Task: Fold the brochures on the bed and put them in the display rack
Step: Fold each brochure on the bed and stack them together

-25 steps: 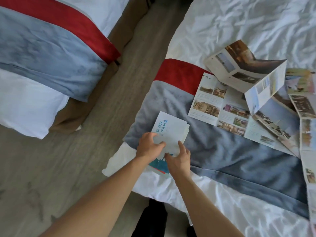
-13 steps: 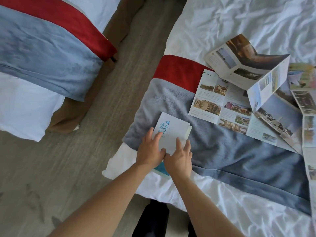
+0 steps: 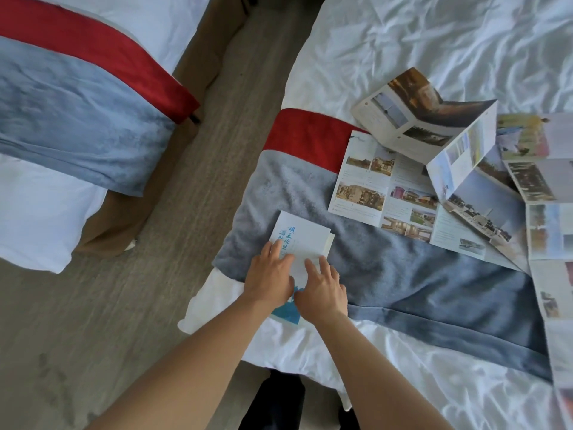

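A folded white brochure (image 3: 305,240) with blue lettering lies on the grey-blue bed runner (image 3: 403,280) near the bed's foot corner. My left hand (image 3: 269,279) lies flat on its left half with the fingers spread. My right hand (image 3: 322,287) lies flat on its lower right part, beside the left hand. Both palms cover the brochure's near end, where a blue printed patch shows. An unfolded photo brochure (image 3: 387,193) lies to the right. A half-opened one (image 3: 412,116) stands tented behind it. No display rack is in view.
More unfolded brochures (image 3: 548,231) trail along the right edge of the white bed. A second bed (image 3: 62,119) with a red and blue runner stands at the left, across a strip of wooden floor (image 3: 186,243). My dark shoes show at the bottom.
Both hands have slid forward up the folded brochure and flattened on it. The left hand has gone from curled at the edge to spread flat. The brochure lies flatter.
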Demonstrator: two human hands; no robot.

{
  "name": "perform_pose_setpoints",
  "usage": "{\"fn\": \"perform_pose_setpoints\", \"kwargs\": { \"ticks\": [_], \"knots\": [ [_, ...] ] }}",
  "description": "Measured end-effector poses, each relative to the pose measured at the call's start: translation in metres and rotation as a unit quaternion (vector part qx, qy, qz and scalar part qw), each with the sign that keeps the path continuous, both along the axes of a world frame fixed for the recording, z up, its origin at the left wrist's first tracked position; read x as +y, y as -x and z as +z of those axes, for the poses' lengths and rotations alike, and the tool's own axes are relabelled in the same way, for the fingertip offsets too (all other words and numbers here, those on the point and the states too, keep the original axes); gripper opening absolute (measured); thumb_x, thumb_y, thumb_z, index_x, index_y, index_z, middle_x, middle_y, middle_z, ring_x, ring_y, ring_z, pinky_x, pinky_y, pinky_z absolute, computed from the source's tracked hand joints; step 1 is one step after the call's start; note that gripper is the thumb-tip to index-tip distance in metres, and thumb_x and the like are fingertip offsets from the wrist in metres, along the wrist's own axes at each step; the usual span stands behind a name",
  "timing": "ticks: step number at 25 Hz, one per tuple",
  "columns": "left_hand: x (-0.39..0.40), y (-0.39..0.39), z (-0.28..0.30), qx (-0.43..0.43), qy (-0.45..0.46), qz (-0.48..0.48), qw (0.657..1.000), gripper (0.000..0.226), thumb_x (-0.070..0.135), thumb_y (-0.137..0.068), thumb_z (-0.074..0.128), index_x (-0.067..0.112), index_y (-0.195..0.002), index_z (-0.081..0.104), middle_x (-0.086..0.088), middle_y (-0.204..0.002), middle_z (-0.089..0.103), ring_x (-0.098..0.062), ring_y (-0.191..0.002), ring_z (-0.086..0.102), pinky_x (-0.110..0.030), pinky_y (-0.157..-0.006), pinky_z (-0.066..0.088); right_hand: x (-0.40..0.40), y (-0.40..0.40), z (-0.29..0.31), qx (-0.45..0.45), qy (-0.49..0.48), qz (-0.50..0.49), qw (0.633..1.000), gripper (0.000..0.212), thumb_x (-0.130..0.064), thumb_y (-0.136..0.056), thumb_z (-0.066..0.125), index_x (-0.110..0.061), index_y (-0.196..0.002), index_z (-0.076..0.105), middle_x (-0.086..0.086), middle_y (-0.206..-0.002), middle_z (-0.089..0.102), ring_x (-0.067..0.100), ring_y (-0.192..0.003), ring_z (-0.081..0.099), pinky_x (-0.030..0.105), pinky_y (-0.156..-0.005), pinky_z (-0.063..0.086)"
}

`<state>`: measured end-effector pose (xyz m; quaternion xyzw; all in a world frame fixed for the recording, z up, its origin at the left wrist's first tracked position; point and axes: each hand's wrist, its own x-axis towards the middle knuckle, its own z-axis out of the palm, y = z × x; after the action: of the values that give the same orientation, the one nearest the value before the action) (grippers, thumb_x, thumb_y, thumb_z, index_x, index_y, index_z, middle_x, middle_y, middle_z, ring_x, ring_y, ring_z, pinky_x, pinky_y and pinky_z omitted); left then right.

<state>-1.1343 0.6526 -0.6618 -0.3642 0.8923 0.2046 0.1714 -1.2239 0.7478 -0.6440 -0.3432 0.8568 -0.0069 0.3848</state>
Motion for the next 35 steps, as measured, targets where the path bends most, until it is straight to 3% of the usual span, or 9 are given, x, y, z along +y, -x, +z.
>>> {"fn": "perform_pose_setpoints", "kwargs": {
  "ticks": [6,9,16,22,27,32,35],
  "knots": [
    [-0.003,0.054,0.05,0.015,-0.062,0.021,0.998,0.049,0.034,-0.093,0.052,0.017,-0.139,0.046,-0.005,-0.147,0.041,-0.028,-0.133,0.038,-0.043,-0.104,0.038,0.029,0.06,0.059,-0.006,0.013,-0.072,0.997,0.067,-0.026,-0.089,0.054,-0.026,-0.153,0.032,0.004,-0.164,0.019,0.026,-0.149,0.018,0.045,-0.116,0.028],
    [0.015,0.096,0.077,0.037,-0.083,0.022,0.996,0.048,0.032,-0.094,0.053,0.018,-0.139,0.047,-0.003,-0.144,0.045,-0.028,-0.128,0.043,-0.043,-0.102,0.04,0.055,0.096,0.088,0.011,0.029,-0.09,0.995,0.062,-0.024,-0.089,0.053,-0.023,-0.149,0.037,0.003,-0.158,0.03,0.026,-0.144,0.028,0.044,-0.112,0.032],
    [0.091,0.201,0.11,0.056,-0.084,-0.031,0.994,0.044,0.032,-0.093,0.054,0.02,-0.135,0.049,-0.004,-0.139,0.05,-0.028,-0.125,0.048,-0.04,-0.095,0.045,0.149,0.198,0.125,0.03,0.049,-0.129,0.99,0.061,-0.036,-0.092,0.056,-0.025,-0.15,0.038,-0.003,-0.154,0.039,0.024,-0.139,0.036,0.042,-0.109,0.037],
    [0.134,0.271,0.129,0.08,-0.079,-0.021,0.993,0.036,0.035,-0.092,0.055,0.02,-0.125,0.056,-0.001,-0.126,0.056,-0.026,-0.114,0.054,-0.037,-0.087,0.046,0.196,0.284,0.132,0.033,0.083,-0.1,0.991,0.063,-0.039,-0.092,0.061,-0.024,-0.15,0.04,0.0,-0.155,0.04,0.025,-0.14,0.039,0.042,-0.111,0.038],
    [0.122,0.299,0.133,0.06,-0.054,-0.001,0.997,0.038,0.035,-0.091,0.057,0.02,-0.126,0.055,-0.001,-0.13,0.053,-0.025,-0.114,0.052,-0.039,-0.089,0.047,0.187,0.318,0.132,0.016,0.09,-0.086,0.992,0.063,-0.042,-0.092,0.06,-0.028,-0.15,0.041,-0.002,-0.15,0.046,0.024,-0.134,0.046,0.044,-0.107,0.044],
    [0.083,0.327,0.106,0.032,-0.048,0.02,0.998,0.046,0.04,-0.091,0.056,0.021,-0.133,0.051,-0.002,-0.138,0.044,-0.024,-0.122,0.047,-0.04,-0.091,0.046,0.158,0.336,0.106,0.008,0.09,-0.093,0.992,0.063,-0.043,-0.094,0.059,-0.028,-0.151,0.038,-0.001,-0.152,0.044,0.025,-0.138,0.041,0.045,-0.113,0.038],
    [0.059,0.344,0.083,0.016,-0.072,0.06,0.996,0.056,0.036,-0.094,0.054,0.028,-0.146,0.037,-0.009,-0.148,0.036,-0.029,-0.124,0.049,-0.043,-0.09,0.051,0.142,0.343,0.087,0.009,0.079,-0.097,0.992,0.061,-0.043,-0.092,0.058,-0.03,-0.149,0.04,-0.003,-0.15,0.045,0.023,-0.135,0.044,0.043,-0.11,0.039]
  ]
}}
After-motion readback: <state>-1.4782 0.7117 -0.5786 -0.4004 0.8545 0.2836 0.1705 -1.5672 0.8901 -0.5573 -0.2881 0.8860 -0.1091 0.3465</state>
